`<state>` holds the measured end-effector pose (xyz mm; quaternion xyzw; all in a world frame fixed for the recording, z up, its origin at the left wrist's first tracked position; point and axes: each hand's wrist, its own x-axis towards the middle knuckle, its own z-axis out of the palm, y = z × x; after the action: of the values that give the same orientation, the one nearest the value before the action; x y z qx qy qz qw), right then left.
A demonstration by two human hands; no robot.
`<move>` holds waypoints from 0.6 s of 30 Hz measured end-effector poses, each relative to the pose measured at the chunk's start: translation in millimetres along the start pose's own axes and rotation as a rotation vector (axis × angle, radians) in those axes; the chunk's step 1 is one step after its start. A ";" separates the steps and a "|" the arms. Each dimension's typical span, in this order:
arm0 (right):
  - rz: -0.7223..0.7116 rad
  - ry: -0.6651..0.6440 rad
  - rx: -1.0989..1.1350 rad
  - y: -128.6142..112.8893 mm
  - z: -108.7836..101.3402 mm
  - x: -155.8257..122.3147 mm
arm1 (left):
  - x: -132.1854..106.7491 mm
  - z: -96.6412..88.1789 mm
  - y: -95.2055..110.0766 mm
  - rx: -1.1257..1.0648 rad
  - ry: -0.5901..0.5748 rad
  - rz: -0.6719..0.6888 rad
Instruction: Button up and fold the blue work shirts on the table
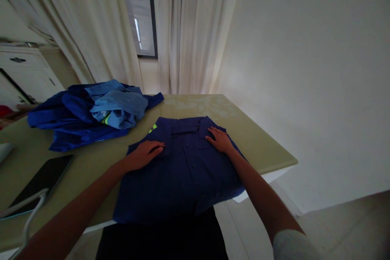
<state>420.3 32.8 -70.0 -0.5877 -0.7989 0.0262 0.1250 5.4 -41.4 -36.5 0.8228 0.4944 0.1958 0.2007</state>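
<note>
A dark blue button-up shirt (176,174) lies front up on the table, its collar toward the far side and its lower edge hanging over the near edge. A yellow-green patch shows at its left shoulder. My left hand (144,154) rests flat on the left part of the shirt, below that patch, fingers pointing right. On the shirt's upper right, beside the collar, my right hand (219,139) lies with its fingers spread. Both hands are open and press on the cloth without gripping it.
A heap of blue clothes (79,109), with a lighter blue garment (120,103) on top, lies at the table's far left. Nearer sit a dark flat device (42,180) and a white cable (29,221). The table (258,142) ends beside a white wall (319,89). Curtains (195,28) hang behind.
</note>
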 end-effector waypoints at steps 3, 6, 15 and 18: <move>0.008 -0.005 0.009 -3.2 -2.9 -1.3 | 13.3 0.5 -5.5 0.049 0.069 -0.059; 0.013 -0.020 0.011 -5.5 -6.3 -2.9 | 35.3 6.8 -17.0 0.229 0.193 -0.109; 0.011 -0.001 0.011 -5.4 -3.1 -3.5 | 36.7 16.3 -33.7 0.462 0.119 -0.290; 0.112 0.146 -0.012 -4.8 -2.2 -4.4 | 26.4 -5.6 -47.2 0.448 0.098 -0.489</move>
<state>417.5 26.9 -67.7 -0.6324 -0.7538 -0.0147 0.1780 -20.7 3.3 -53.3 0.6930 0.7170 0.0676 0.0319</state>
